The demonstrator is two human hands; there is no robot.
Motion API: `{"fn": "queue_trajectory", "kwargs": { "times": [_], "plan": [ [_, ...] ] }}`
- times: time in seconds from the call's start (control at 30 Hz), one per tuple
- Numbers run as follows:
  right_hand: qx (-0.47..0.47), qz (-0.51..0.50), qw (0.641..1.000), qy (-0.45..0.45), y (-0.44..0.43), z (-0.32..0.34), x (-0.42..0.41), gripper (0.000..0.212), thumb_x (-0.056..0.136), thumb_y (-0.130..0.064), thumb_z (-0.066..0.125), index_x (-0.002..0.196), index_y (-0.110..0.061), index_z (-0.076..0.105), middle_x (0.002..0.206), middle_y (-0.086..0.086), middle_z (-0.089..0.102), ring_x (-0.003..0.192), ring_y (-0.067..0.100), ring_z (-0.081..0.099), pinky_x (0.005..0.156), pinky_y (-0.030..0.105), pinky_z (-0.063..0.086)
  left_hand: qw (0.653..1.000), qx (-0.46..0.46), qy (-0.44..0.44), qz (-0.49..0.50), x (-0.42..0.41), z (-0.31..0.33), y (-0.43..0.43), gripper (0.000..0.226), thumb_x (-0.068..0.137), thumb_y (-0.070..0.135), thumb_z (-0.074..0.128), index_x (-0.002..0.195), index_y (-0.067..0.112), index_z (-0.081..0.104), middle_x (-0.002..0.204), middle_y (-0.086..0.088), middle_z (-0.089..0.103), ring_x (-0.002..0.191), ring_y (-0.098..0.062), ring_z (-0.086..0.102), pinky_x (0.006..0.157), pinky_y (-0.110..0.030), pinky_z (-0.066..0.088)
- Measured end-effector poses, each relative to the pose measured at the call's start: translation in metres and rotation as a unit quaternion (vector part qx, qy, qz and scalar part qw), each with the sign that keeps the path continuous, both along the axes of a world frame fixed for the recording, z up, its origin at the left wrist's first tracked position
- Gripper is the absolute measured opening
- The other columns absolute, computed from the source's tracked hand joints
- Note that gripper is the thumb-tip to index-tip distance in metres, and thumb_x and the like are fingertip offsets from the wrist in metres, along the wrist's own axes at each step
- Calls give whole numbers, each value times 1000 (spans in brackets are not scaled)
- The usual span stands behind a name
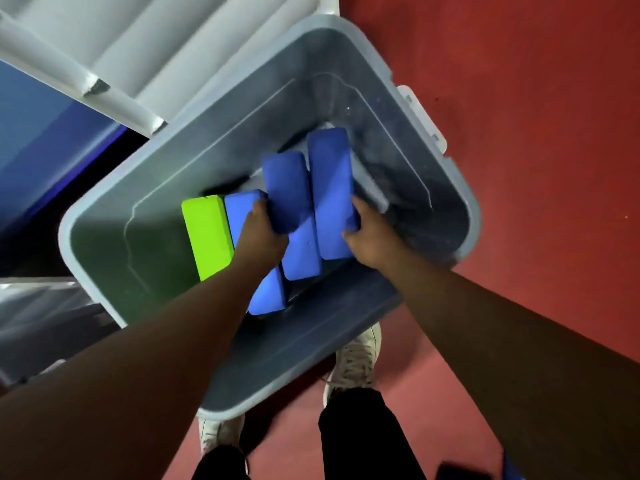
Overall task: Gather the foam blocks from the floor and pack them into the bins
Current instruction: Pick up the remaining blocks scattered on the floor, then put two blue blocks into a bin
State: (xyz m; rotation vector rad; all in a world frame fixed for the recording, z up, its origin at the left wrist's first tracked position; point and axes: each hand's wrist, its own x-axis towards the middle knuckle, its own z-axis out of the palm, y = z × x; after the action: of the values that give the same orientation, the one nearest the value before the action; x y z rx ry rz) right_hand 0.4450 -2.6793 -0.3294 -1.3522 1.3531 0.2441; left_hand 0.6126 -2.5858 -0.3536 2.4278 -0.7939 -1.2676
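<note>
Blue rectangular foam block [289, 202], the middle one of three blue ones, is clamped at its near left edge by the left hand [263, 232]. The fingers [259, 206] are curled tight round its side. The right hand [367, 237] pinches a second blue foam block [330, 188] just beside it, with the thumb up along the block's right face and the fingers tucked against its near end.

Both held blocks sit above the floor of the translucent grey plastic bin [194, 140], narrow faces up. Their long axes run away from the person, near end towards the feet, and they are roughly parallel. A third blue foam block [266, 296] lies lower, partly under the left hand and the middle block, on the same heading. A lime-green foam block [207, 233] stands touching its left side, also lengthwise.

The bin rests on a red floor [519, 98], with a white ribbed lid [166, 46] beyond its far left corner. White shoes [356, 362] and black trousers [360, 431] show below the near rim.
</note>
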Motion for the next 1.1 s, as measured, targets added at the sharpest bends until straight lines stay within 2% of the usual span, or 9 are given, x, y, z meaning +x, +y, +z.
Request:
{"fn": "queue_trajectory", "kwargs": {
  "times": [0.13,0.27,0.43,0.63,0.77,0.87,0.93,1.0,1.1],
  "plan": [
    [-19,-1,999,42,3,8,-6,39,93,-16,57,130,-5,54,129,13,59,121,32,55,91,30,41,998,16,-32,-52,6,8,-9,35,73,17,62,105,5,54,98,-15,61,97,-40,58,67,-33,36],
    [-70,-64,994,54,-5,64,-15,46,92,-33,57,134,-14,53,126,9,61,117,28,57,95,32,44,998,-9,-45,-52,11,66,-28,44,87,25,64,127,9,56,127,-11,56,110,-27,59,85,-32,46],
    [-138,-142,980,21,0,164,-47,44,91,-37,61,129,-16,57,118,-2,63,112,18,60,95,28,44,995,-72,-20,-70,9,171,-48,35,88,28,64,118,10,61,116,-11,63,98,-29,63,83,-33,47],
    [-236,-313,919,31,50,313,-129,44,95,-31,60,134,-12,56,132,4,61,117,19,58,99,30,45,963,-157,34,-216,-56,321,-49,30,71,43,53,76,14,56,73,-16,60,70,-30,61,71,-47,54],
    [-253,-405,876,61,127,389,-207,46,90,-41,62,129,-17,59,125,1,65,113,19,61,100,37,49,915,-214,71,-335,-136,396,-15,16,82,17,59,78,1,61,70,-13,56,71,-33,59,72,-37,45],
    [-248,-456,850,95,195,416,-269,42,92,-38,63,127,-16,59,124,4,65,113,21,62,98,40,50,880,-199,83,-423,-191,419,25,13,87,23,59,87,10,63,81,-8,59,80,-29,59,77,-39,49],
    [-233,-491,831,115,236,424,-302,40,94,-35,61,128,-13,58,121,7,66,113,19,61,92,35,50,878,-207,92,-423,-220,413,49,31,77,41,57,78,10,63,70,-9,60,73,-36,61,73,-48,50],
    [-206,-527,811,147,291,425,-344,42,95,-35,60,130,-11,57,117,11,67,110,19,60,91,30,47,877,-166,85,-442,-266,404,82,41,71,48,57,82,10,67,80,-15,68,84,-35,64,82,-41,51],
    [-168,-563,786,191,374,394,-401,48,94,-39,59,132,-11,55,130,9,61,114,24,60,102,38,46,861,-107,98,-488,-338,390,131,13,84,22,68,92,11,69,91,-9,66,91,-23,62,80,-20,38]
  ]
}}
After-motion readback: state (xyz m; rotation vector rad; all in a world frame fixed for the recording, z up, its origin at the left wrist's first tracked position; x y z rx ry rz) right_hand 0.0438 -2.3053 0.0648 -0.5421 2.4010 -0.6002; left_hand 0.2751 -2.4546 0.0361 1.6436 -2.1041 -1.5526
